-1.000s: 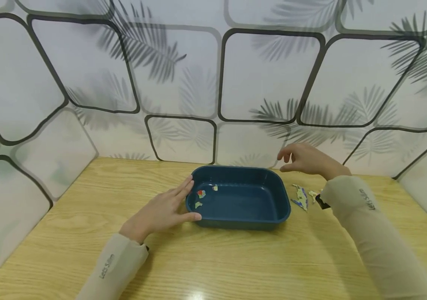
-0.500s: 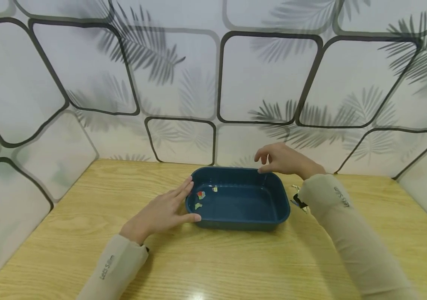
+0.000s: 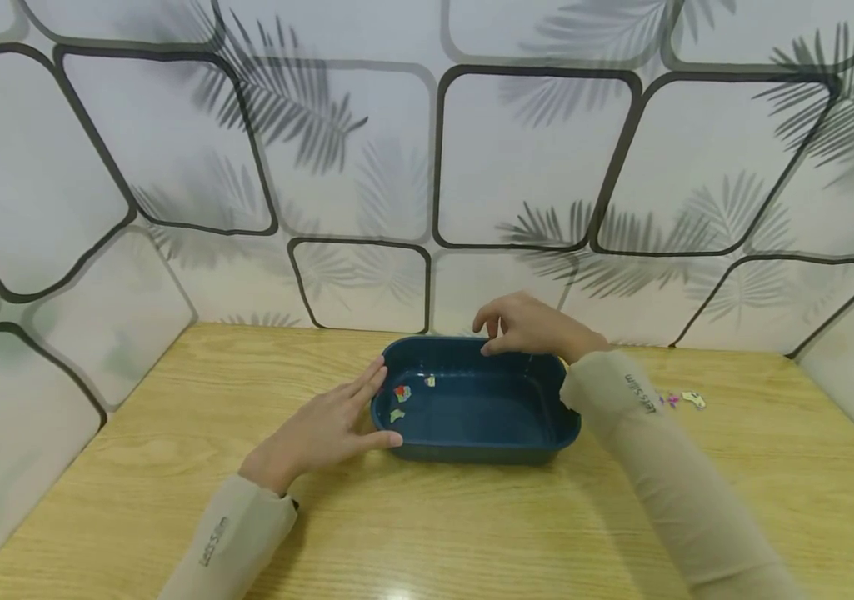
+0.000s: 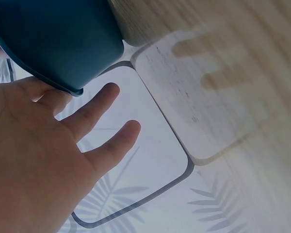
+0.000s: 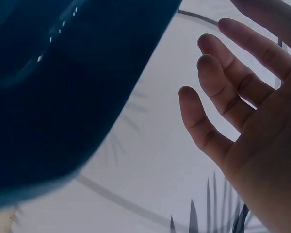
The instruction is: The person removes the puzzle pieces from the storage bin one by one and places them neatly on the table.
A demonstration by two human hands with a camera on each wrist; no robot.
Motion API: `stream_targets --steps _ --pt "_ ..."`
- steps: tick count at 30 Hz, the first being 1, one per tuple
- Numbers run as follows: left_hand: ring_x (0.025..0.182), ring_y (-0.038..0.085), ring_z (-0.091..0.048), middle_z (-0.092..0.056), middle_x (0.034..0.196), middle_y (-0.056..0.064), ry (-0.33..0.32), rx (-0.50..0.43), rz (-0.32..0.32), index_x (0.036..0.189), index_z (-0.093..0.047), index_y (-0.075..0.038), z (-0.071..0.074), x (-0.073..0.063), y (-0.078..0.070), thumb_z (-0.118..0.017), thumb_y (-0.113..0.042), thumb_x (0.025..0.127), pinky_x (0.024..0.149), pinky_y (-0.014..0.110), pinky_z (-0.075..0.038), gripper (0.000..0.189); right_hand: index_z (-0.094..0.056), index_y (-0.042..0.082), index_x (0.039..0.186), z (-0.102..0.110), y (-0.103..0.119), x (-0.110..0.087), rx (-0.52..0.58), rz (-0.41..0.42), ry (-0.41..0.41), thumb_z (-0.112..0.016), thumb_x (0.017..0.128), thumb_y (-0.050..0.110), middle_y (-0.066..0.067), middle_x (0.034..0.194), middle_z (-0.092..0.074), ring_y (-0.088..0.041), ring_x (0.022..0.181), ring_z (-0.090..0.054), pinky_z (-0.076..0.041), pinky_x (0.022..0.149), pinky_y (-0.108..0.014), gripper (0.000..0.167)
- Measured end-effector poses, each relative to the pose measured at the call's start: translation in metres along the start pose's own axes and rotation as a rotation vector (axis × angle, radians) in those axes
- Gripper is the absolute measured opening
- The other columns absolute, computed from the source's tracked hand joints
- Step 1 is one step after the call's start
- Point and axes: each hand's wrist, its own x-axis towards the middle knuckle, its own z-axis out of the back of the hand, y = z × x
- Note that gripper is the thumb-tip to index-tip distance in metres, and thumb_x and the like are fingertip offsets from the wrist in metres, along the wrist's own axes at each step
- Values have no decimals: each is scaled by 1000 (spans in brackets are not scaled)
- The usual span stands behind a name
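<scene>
Bench [image 3: 367, 533], wood-grained, fills the foreground. Left hand [image 3: 322, 429], fingers straight and apart, rests against the left end of the blue basin [image 3: 486, 417], thumb on the near rim; light, even pressure should steady the basin without tilting it. Inside, toward the left, lie three small coloured pieces [image 3: 402, 392]. Level with these, on the bench to the right, lie more pieces [image 3: 693, 399]. Right hand [image 3: 527, 323], at the far rim, has loosely bent fingers, apart, nothing seen between them; the right sleeve [image 3: 621, 408] is best kept clear of the rim.
</scene>
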Motion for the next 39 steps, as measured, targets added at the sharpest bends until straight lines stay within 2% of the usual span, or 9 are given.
stream_targets --steps 9,18,24,33,37,39 --pt "146 42 -31 -12 168 12 -3 -5 2 161 -20 0 1 0 -1 -63 -57 96 113 59 -31 96 -72 0 112 -11 8 11 -6 53 12 -78 89 13 -2 85 -66 -20 76 -61 -53 73 -43 27" --pt "145 43 -32 -12 169 11 -1 -18 12 161 -20 -1 1 -2 -1 -62 -57 96 113 60 -31 96 -72 0 111 -23 13 22 2 77 53 -79 88 11 0 78 -64 -13 68 -57 -52 69 -35 27" --pt "147 41 -29 -9 169 8 11 -22 12 162 -18 -4 0 -1 0 -62 -57 96 114 59 -30 95 -72 -2 114 -30 17 25 3 40 108 -79 88 10 0 77 -63 -12 68 -58 -53 70 -33 30" --pt "147 41 -29 -8 169 7 17 -26 16 161 -19 -3 0 -1 0 -62 -57 97 114 59 -30 95 -69 -1 125 -44 17 37 2 -7 237 -80 88 11 -2 86 -71 -14 78 -66 -55 73 -30 40" --pt "147 41 -29 -8 169 7 21 -25 15 161 -18 -3 0 -1 0 -61 -57 97 114 59 -30 95 -67 2 130 -49 21 42 -14 -54 289 -80 88 12 -2 86 -70 -12 76 -64 -54 72 -28 45" --pt "147 41 -29 -8 169 7 19 -25 16 161 -19 -3 0 -1 0 -61 -57 97 114 59 -30 94 -66 3 133 -52 23 45 -19 -94 314 -79 89 13 -1 84 -68 -12 70 -63 -54 67 -27 47"
